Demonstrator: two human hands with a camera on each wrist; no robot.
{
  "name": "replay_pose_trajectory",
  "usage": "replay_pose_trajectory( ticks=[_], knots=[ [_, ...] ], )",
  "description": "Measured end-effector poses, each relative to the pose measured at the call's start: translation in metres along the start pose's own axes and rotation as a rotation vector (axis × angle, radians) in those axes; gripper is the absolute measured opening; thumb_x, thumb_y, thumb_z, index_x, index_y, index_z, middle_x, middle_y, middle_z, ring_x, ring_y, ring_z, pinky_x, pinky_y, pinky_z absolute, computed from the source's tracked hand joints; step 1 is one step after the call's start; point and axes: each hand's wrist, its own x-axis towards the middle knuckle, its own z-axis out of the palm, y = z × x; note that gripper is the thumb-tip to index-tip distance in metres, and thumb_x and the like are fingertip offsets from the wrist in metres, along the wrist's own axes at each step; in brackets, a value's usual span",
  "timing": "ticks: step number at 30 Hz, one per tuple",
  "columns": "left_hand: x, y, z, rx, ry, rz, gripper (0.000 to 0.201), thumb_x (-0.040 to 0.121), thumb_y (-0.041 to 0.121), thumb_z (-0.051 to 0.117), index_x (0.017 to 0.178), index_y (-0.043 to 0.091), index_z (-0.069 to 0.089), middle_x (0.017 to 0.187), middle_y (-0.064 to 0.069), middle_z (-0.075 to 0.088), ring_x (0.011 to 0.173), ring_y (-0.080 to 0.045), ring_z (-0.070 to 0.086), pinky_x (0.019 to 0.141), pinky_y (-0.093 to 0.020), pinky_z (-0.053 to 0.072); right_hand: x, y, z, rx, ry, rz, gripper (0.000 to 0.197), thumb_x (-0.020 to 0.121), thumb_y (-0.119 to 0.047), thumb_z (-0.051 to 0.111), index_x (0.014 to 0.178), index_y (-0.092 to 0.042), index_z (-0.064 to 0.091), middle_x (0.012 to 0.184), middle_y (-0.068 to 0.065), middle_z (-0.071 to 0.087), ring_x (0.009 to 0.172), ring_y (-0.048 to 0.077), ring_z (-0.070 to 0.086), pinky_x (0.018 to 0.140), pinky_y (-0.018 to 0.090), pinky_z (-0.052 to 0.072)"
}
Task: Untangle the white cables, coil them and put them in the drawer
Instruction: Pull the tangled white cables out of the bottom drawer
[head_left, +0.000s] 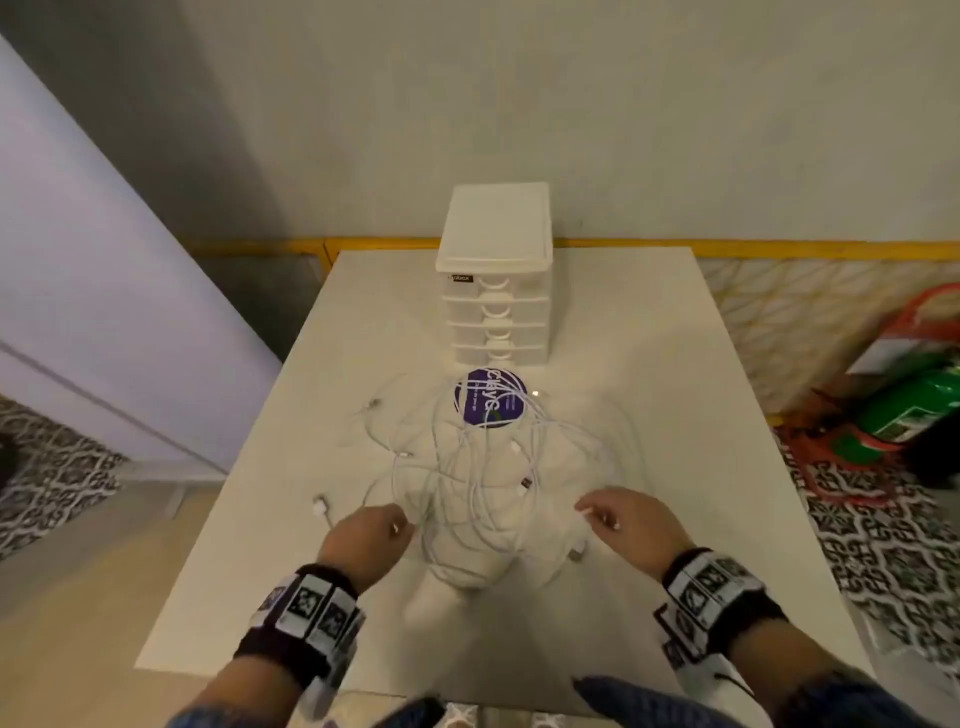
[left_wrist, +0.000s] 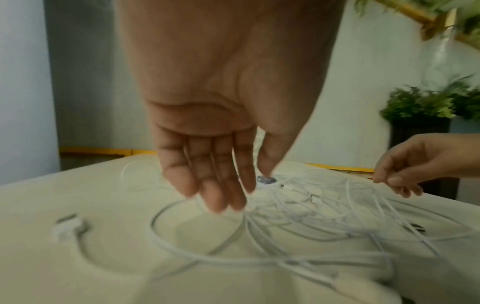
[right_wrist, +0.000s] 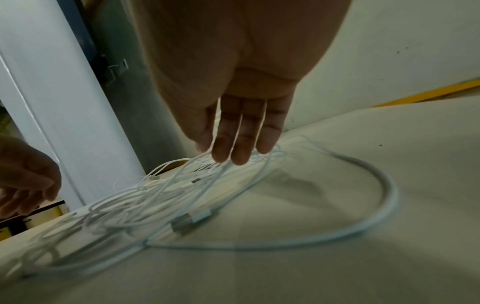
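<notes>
A tangle of white cables (head_left: 483, 483) lies in the middle of the white table (head_left: 701, 415), partly over a round purple disc (head_left: 491, 397). Behind it stands a white drawer unit (head_left: 493, 291) with all drawers closed. My left hand (head_left: 400, 522) is at the tangle's near left side; in the left wrist view its fingers (left_wrist: 221, 191) point down and a cable strand (left_wrist: 237, 170) rises between index finger and thumb. My right hand (head_left: 589, 512) is at the near right side and pinches strands that rise to its fingertips (right_wrist: 223, 154). A USB plug (right_wrist: 187, 223) lies below the right hand.
One cable end with a white connector (head_left: 319, 505) lies apart at the left. The table's left and right edges drop to the floor. A green cylinder (head_left: 914, 405) lies on the floor at the right. Potted plants (left_wrist: 426, 102) stand beyond the table.
</notes>
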Motion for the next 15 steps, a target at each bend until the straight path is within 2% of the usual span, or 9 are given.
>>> replay_pose_trajectory(
  ticks=[2, 6, 9, 11, 13, 15],
  knots=[
    [-0.002, -0.003, 0.001, -0.057, 0.097, -0.096, 0.025, 0.096, 0.033, 0.05, 0.091, 0.014, 0.065, 0.101, -0.012, 0.07, 0.099, -0.03, 0.062, 0.074, -0.03, 0.044, 0.002, 0.003, 0.001, -0.025, -0.042, -0.015, 0.016, 0.087, -0.022, 0.06, 0.098, -0.028, 0.069, 0.096, -0.005, 0.066, 0.077, 0.005, 0.055, 0.073, 0.02, 0.042],
    [-0.003, -0.031, 0.006, -0.26, 0.203, -0.318, 0.026, 0.093, 0.026, 0.054, 0.094, 0.004, 0.068, 0.097, -0.02, 0.069, 0.095, -0.037, 0.062, 0.073, -0.032, 0.042, 0.0, 0.002, 0.011, -0.134, -0.239, -0.061, 0.025, 0.082, -0.028, 0.066, 0.106, -0.026, 0.067, 0.104, 0.002, 0.059, 0.098, 0.016, 0.056, 0.084, 0.029, 0.044],
    [-0.002, -0.055, 0.006, -0.375, 0.251, -0.475, 0.028, 0.093, 0.021, 0.053, 0.093, -0.002, 0.068, 0.1, -0.025, 0.068, 0.094, -0.038, 0.06, 0.071, -0.031, 0.037, 0.005, 0.001, 0.016, -0.168, -0.267, -0.039, 0.036, 0.073, -0.031, 0.074, 0.108, -0.024, 0.068, 0.102, 0.003, 0.056, 0.098, 0.019, 0.054, 0.085, 0.029, 0.042],
    [0.001, -0.066, 0.005, -0.471, 0.282, -0.573, 0.029, 0.093, 0.022, 0.055, 0.1, -0.004, 0.067, 0.106, -0.026, 0.066, 0.101, -0.039, 0.06, 0.078, -0.035, 0.042, 0.01, 0.001, 0.018, -0.179, -0.262, -0.015, 0.035, 0.07, -0.029, 0.077, 0.104, -0.025, 0.07, 0.097, -0.001, 0.053, 0.097, 0.018, 0.053, 0.083, 0.027, 0.041],
    [0.009, -0.074, 0.005, -0.547, 0.254, -0.638, 0.038, 0.092, 0.029, 0.059, 0.104, -0.006, 0.066, 0.109, -0.026, 0.065, 0.104, -0.039, 0.059, 0.083, -0.037, 0.043, 0.014, 0.003, 0.02, -0.18, -0.259, -0.016, 0.03, 0.069, -0.027, 0.078, 0.099, -0.026, 0.071, 0.092, -0.003, 0.049, 0.095, 0.017, 0.053, 0.081, 0.025, 0.04],
    [0.021, -0.079, 0.007, -0.57, 0.164, -0.652, 0.05, 0.09, 0.04, 0.058, 0.106, -0.007, 0.065, 0.11, -0.026, 0.065, 0.103, -0.038, 0.06, 0.079, -0.036, 0.043, 0.017, 0.003, 0.021, -0.172, -0.248, -0.028, 0.022, 0.074, -0.026, 0.076, 0.096, -0.025, 0.073, 0.089, -0.004, 0.05, 0.094, 0.018, 0.055, 0.08, 0.026, 0.04]
  ],
)
